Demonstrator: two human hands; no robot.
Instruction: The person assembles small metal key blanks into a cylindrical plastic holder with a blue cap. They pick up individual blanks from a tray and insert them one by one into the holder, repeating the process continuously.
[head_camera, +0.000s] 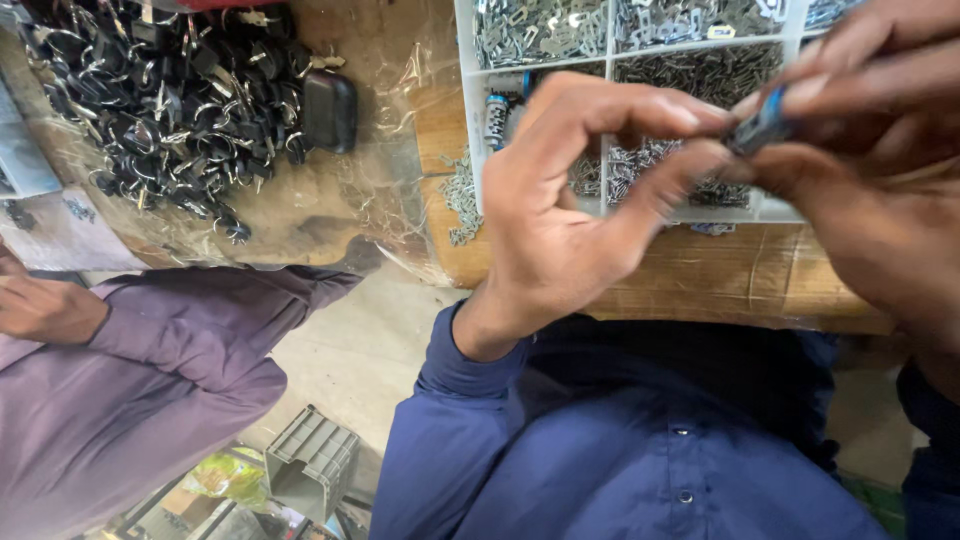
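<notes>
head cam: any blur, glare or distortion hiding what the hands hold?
Head view: both hands are close to the lens and soft; the right hand is smeared. The small blue-black part pinched between it and the left hand is too blurred to identify. Plastic sheet on the table shows glare and wrinkles. Tray edges bow from wide-angle distortion. Lighting is even, without hard shadows.

We are seeing soft, even daylight. Glare is shining off the plastic sheet (385, 190) left of the white tray (470, 120); our hands nearby are blurring.
</notes>
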